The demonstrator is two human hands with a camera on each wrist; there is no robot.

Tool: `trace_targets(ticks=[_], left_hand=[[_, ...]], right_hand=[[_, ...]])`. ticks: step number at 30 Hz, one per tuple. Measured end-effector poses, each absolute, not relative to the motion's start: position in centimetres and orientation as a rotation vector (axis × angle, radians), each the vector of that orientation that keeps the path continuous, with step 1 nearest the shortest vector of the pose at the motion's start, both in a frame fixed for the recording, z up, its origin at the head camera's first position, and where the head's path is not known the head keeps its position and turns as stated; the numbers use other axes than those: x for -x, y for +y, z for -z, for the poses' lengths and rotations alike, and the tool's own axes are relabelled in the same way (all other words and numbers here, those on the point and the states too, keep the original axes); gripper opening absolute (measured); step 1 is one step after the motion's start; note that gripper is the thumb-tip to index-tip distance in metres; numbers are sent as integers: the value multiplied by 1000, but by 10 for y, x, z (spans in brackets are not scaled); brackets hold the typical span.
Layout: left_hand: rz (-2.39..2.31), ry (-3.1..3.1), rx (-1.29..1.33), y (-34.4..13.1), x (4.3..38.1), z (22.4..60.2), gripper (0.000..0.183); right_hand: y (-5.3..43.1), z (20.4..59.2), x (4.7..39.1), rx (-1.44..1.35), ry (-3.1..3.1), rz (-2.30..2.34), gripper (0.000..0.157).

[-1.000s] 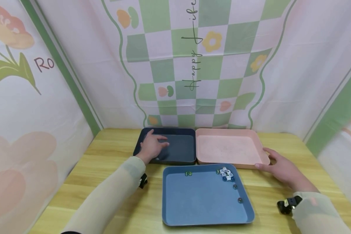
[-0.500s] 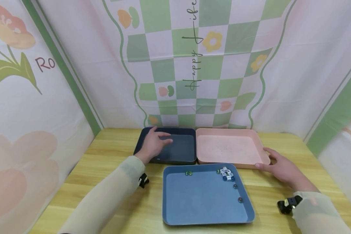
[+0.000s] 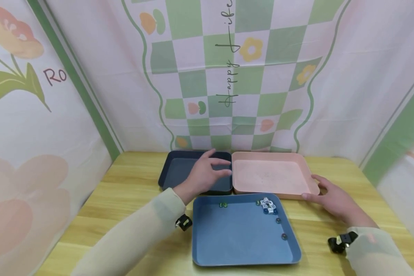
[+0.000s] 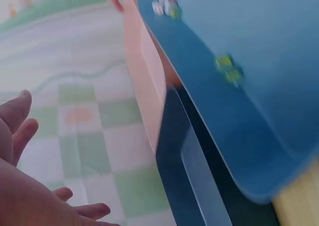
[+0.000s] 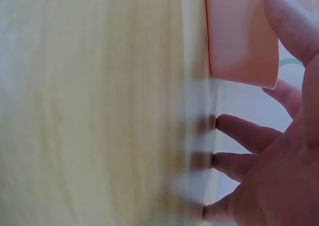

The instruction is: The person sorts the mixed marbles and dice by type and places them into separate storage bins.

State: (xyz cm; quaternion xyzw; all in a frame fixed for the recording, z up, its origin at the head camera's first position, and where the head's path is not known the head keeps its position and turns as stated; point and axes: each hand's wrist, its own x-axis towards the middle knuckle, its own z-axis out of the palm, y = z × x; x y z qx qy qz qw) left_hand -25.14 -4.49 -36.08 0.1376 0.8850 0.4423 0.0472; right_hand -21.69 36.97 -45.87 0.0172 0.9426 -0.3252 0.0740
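A white cloth backdrop (image 3: 250, 82) printed with green checks is hung behind a pale wooden desk (image 3: 124, 186). At lower centre, a shallow blue rectangular tray (image 3: 239, 237), apparently plastic, is set before a pink rectangular tray (image 3: 267, 174), centre right, and a navy rectangular tray (image 3: 176, 172), centre. The right hand (image 3: 336, 201) is rested at the pink tray's near right corner, its fingers spread. Over the navy tray's right half the left hand (image 3: 203, 174) is held, fingers apart, nothing seen between them. In the blue tray's upper right, white cube dice (image 3: 270, 211) are clustered; dark round marbles (image 3: 284, 237) are seen below, green glassy beads (image 3: 223, 205) along the far edge. A reach for another small piece is judged to be in hand; a fine pinch would be called for next.
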Motion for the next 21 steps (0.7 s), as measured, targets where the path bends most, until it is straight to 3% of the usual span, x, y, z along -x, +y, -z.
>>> trace_targets(ticks=[21], left_hand=[[-1396,2588,-686,20,215,374,27]], right_hand=[[370,459,217,-44,2847,954,111]])
